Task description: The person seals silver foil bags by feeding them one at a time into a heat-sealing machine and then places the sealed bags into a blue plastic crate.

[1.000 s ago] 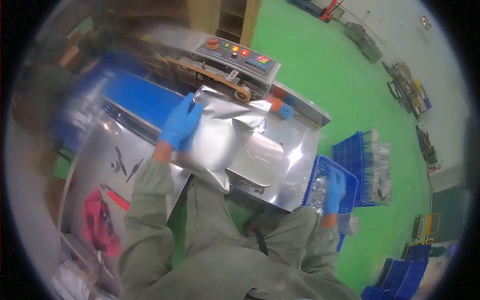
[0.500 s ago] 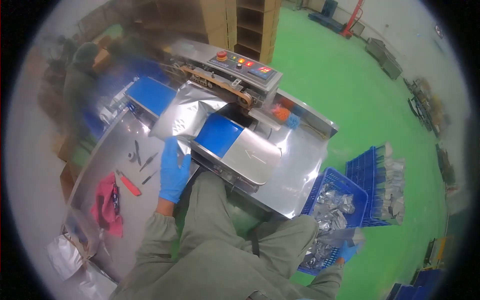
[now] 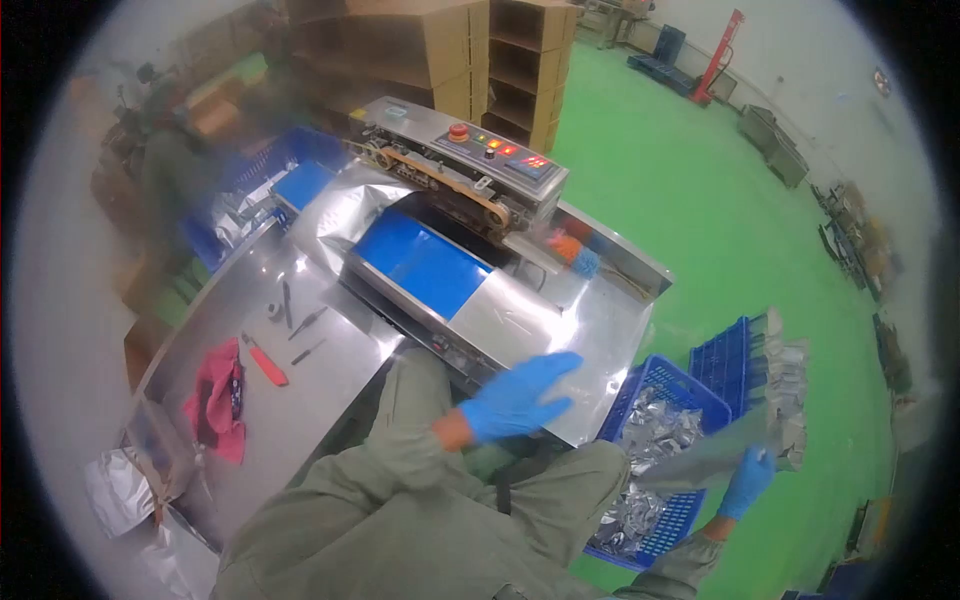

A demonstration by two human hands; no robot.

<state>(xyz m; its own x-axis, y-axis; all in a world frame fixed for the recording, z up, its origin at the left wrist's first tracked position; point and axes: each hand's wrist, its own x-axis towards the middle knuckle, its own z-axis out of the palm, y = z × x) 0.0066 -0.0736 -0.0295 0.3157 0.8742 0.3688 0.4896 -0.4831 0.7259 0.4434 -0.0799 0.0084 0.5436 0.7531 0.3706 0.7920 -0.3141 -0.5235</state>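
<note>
My left hand [image 3: 515, 400], in a blue glove, is in front of the steel infeed plate [image 3: 515, 310] of a band sealing machine [image 3: 470, 150]. Its fingers are spread and hold nothing. Over at the right, my gloved right hand [image 3: 748, 482] grips one end of a silver foil bag [image 3: 705, 462], which stretches leftward above a blue plastic basket [image 3: 690, 378]. Crumpled foil bags [image 3: 655, 425] fill that basket. Another silver foil bag [image 3: 345, 215] lies on the machine's blue conveyor belt [image 3: 425, 265], its upper edge at the sealing band.
On the steel table to the left are a red-handled cutter [image 3: 265, 362], small tools [image 3: 308, 322] and a pink cloth [image 3: 217, 405]. A second blue crate [image 3: 720, 350] with foil bags stands at right. Cardboard boxes [image 3: 400, 40] are behind the machine; a person [image 3: 170, 160] is at far left.
My left hand has let go of the bag on the conveyor and moved right. That bag has travelled leftward along the belt. My right hand has risen from the basket with a foil bag.
</note>
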